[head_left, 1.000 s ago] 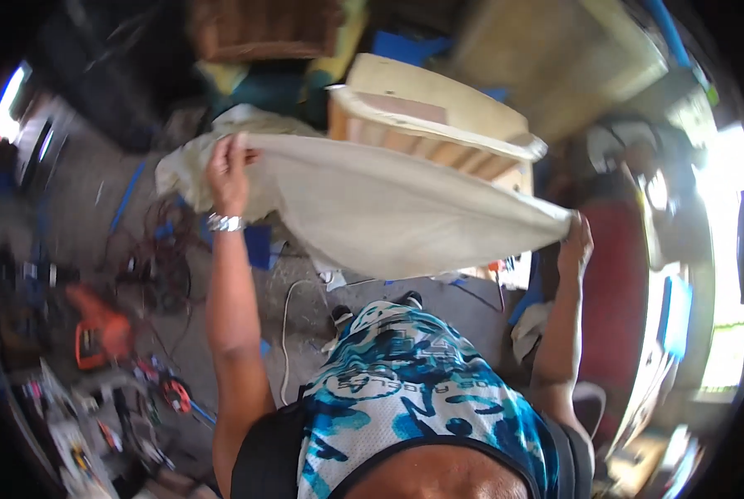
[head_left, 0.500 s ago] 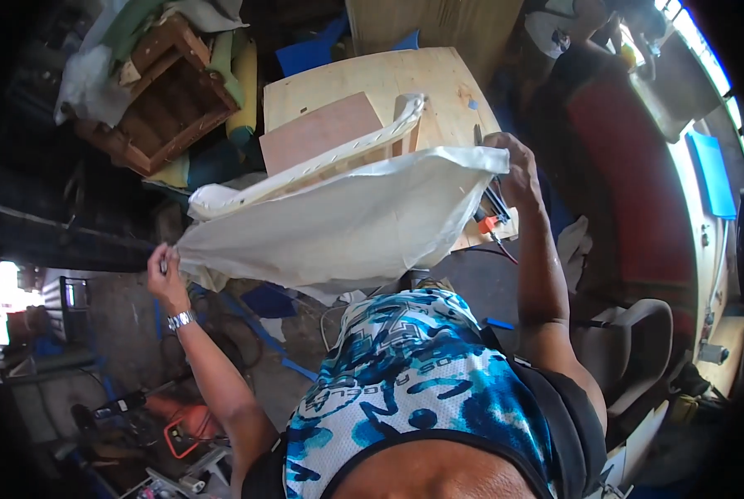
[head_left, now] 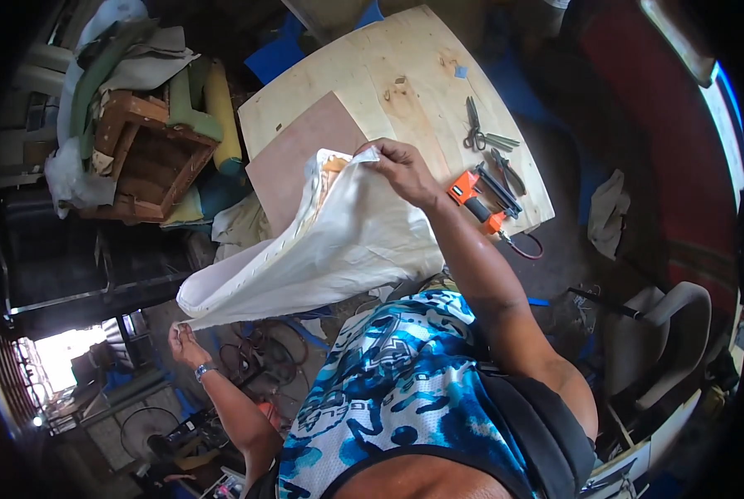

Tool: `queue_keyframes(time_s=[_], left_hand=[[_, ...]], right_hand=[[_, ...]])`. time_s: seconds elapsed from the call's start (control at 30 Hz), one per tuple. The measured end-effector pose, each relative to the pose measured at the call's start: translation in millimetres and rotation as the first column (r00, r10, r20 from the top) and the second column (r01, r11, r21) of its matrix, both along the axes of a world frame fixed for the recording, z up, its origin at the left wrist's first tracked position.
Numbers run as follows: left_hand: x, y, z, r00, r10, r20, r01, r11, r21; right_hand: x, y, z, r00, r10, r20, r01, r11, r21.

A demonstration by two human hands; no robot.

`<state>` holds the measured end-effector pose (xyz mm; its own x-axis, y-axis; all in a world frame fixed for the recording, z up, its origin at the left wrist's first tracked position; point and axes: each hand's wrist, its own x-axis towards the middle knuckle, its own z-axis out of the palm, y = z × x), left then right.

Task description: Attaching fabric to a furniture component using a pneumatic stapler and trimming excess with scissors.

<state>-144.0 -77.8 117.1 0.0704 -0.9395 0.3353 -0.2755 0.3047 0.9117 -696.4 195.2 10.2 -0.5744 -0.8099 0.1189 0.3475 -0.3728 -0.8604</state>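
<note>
White cloth (head_left: 363, 237) hangs off a padded curved frame (head_left: 326, 166), with staples along its covered edge. At the far end of the frame, my right hand (head_left: 401, 173) pinches a gathered bit of the cloth. My left hand (head_left: 186, 344) grips the cloth's near left corner, just below the frame's lower end. Between my hands the cloth stretches taut along the edge and sags toward my body. Bare wood shows at the frame's far tip.
A plywood-topped table (head_left: 438, 75) carries a brown board (head_left: 305, 158), scissors (head_left: 473, 125), pliers (head_left: 509, 172) and an orange and black staple gun (head_left: 476, 200) with a hose. An upturned wooden frame (head_left: 151, 162) stands at far left, a grey chair (head_left: 671, 341) at right.
My right hand has moved left with its cloth edge, onto the frame's far end. My left hand has come nearer. The frame has turned steeper, and scissors, pliers and staple gun are uncovered.
</note>
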Motion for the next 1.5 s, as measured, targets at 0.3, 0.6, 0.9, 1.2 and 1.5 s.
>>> queue_keyframes(time_s=[0.3,0.6,0.9,1.2,1.5], left_hand=[[-43.2,-16.6,-6.5,0.998,0.035,-0.044,-0.033,0.999,0.041],[-72.6,-7.4,-13.8,0.997,-0.062,0.039,0.056,0.989,0.138],[-124.9,30.6,-14.0,0.934,-0.105,0.341,0.197,0.949,-0.247],[-51.7,6.9,3.5,0.96,-0.277,-0.048,0.247,0.911,-0.329],[-103.3,-43.6,-16.3,0.696,-0.69,-0.2,0.619,0.717,-0.32]], right_hand=[[-17.3,-26.1,-1.2,0.993,0.023,-0.112,-0.003,0.984,0.178],[-86.1,-33.7,31.0,0.588,0.403,-0.701,-0.241,0.915,0.323],[-24.2,40.2,-3.6,0.98,-0.171,-0.098,0.19,0.954,0.233],[100.9,-140.5,143.6,0.886,-0.15,-0.438,0.451,0.495,0.743],[164.6,-259.2,109.5,0.8,0.271,-0.535,0.38,0.463,0.801]])
